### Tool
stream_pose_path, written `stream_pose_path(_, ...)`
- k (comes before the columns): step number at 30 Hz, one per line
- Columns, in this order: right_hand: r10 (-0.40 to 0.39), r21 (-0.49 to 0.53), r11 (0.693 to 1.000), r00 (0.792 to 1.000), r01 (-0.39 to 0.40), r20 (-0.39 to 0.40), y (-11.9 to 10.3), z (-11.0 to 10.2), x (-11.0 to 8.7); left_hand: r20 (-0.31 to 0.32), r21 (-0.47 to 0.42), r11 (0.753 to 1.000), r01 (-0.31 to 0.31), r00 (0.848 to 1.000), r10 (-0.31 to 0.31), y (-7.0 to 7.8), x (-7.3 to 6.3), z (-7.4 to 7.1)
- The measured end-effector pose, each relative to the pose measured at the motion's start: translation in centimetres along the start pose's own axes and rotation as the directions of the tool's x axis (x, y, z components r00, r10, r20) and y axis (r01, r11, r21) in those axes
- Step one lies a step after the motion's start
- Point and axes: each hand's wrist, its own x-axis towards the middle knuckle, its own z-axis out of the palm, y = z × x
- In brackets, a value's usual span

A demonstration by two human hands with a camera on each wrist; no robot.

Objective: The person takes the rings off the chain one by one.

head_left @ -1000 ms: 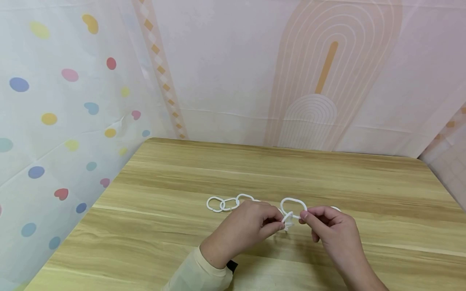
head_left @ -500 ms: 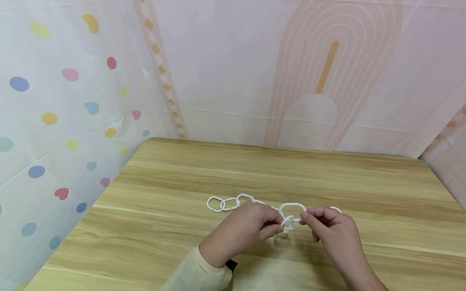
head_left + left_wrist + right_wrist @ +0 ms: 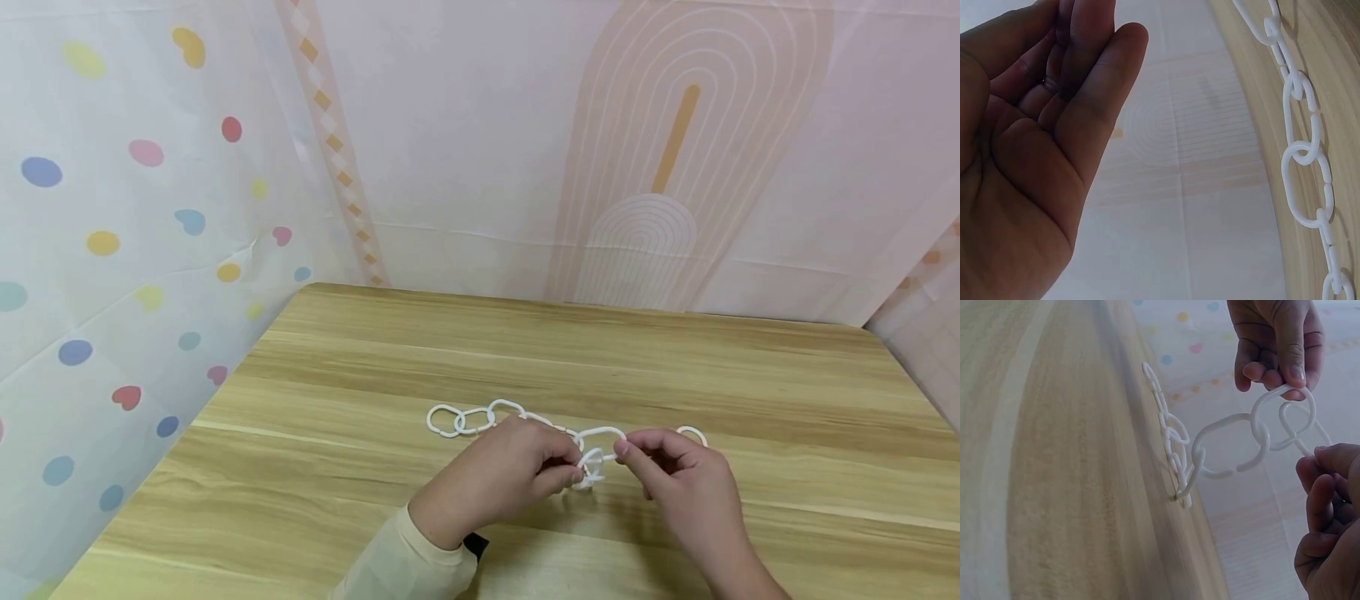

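A white plastic chain (image 3: 459, 423) of oval links lies on the table, partly behind my left hand (image 3: 504, 473). In the right wrist view, my left thumb and finger pinch one white link (image 3: 1254, 415) at its top, and further links hang from it toward the table. My right hand (image 3: 688, 487) pinches another link (image 3: 602, 430) between thumb and finger. That link crosses the left-held one; the exact joining is hard to make out. In the left wrist view my left palm shows beside the chain (image 3: 1301, 152), but its fingertips are cut off.
One more white link (image 3: 693, 431) shows partly behind my right hand. The wood-grain table (image 3: 420, 358) meets a patterned cloth (image 3: 465, 167) at the back. A dotted cloth (image 3: 150, 217) hangs along the left side.
The link in my right hand has come down and tilted flatter, toward the left hand's link. Both hands have shifted slightly left. More of the link behind my right hand shows.
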Motion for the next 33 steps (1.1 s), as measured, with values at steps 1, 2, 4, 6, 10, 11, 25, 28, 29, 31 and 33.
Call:
stream_pose_path(1,-0.014,-0.006,1.0,1.0,0.014,-0.006,0.0,0.1,0.0,0.004,0.0,1.0,0.002,1.0,-0.002,0.0,0.0,0.0)
stream_pose_path(2,-0.025,-0.012,1.0,1.0,0.025,-0.01,0.1,0.1,-0.1,0.007,-0.001,1.0,0.005,1.0,-0.005,0.0,0.0,0.0)
stream_pose_path(4,-0.055,-0.024,0.998,0.998,0.054,-0.022,0.2,0.2,-0.2,0.013,-0.007,1.0,0.013,1.0,-0.013,0.1,0.0,0.0)
stream_pose_path(6,-0.095,-0.035,0.995,0.995,0.093,-0.04,0.3,0.4,-0.3,0.015,-0.013,1.0,0.017,1.0,-0.017,0.1,0.0,0.0)
stream_pose_path(10,-0.21,-0.062,0.977,0.973,0.205,-0.093,0.6,0.8,-0.4,0.019,-0.032,0.999,0.027,0.999,-0.027,0.1,0.0,0.0)
stream_pose_path(11,-0.235,-0.062,0.971,0.966,0.229,-0.107,0.6,0.9,-0.5,0.019,-0.037,0.999,0.029,0.999,-0.028,0.1,0.0,0.0)
stream_pose_path(25,0.014,0.153,0.988,0.996,0.0,-0.091,0.7,2.0,-0.6,0.01,-0.087,0.996,-0.009,1.0,0.01,0.0,0.2,0.3)
stream_pose_path(28,0.073,0.206,0.977,0.996,-0.062,-0.046,0.5,2.0,-0.6,0.014,-0.093,0.995,-0.033,0.999,0.034,0.0,0.3,0.4)
stream_pose_path(29,0.094,0.221,0.972,0.995,-0.084,-0.034,0.5,2.0,-0.6,0.014,-0.089,0.995,-0.04,0.999,0.042,0.0,0.3,0.5)
stream_pose_path(31,0.138,0.249,0.96,0.99,-0.13,-0.015,0.4,2.1,-0.5,0.017,-0.08,0.995,-0.057,0.998,0.058,0.0,0.3,0.5)
stream_pose_path(33,0.181,0.274,0.946,0.984,-0.174,0.001,0.4,2.1,-0.5,0.017,-0.066,0.995,-0.078,0.997,0.079,0.0,0.3,0.6)
